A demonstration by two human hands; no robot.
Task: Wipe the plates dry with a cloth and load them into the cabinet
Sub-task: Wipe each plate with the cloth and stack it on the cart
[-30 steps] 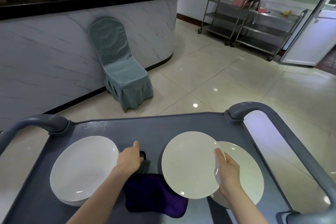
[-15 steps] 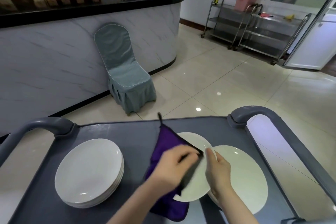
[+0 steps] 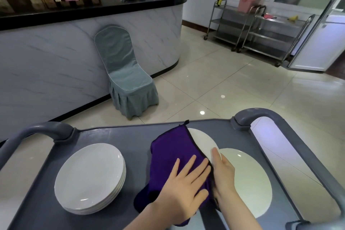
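**Location:** held plate is low in view, approx 6 o'clock, over the cart deck. Purple cloth covers most of its face. Plate stack sits at 9 o'clock of the cloth, apart from it. Lower plate is at 3 o'clock, partly hidden by the R hand.

**Hands:** L hand lies flat on the cloth, fingers straight and spread, pressing cloth to plate face. R hand grips the plate rim, thumb on the face. Other fingers are hidden behind; cannot tell their set.

**Orientation:** plate is round, so no long axis. Face is tilted up toward the wearer, bare rim toward 1 o'clock. Cloth long axis runs approx 1 to 7 o'clock, tagged corner at 1.

**Risks (judgement):**
- Single-edge grip w/ L-hand push against it: plate may pivot or slip, esp. if wet, and strike the lower plate. Chipping is likely.
- Loose cloth tail at 7 o'clock could drag on the deck.
- Plate underside prob. not yet wiped; cannot confirm.
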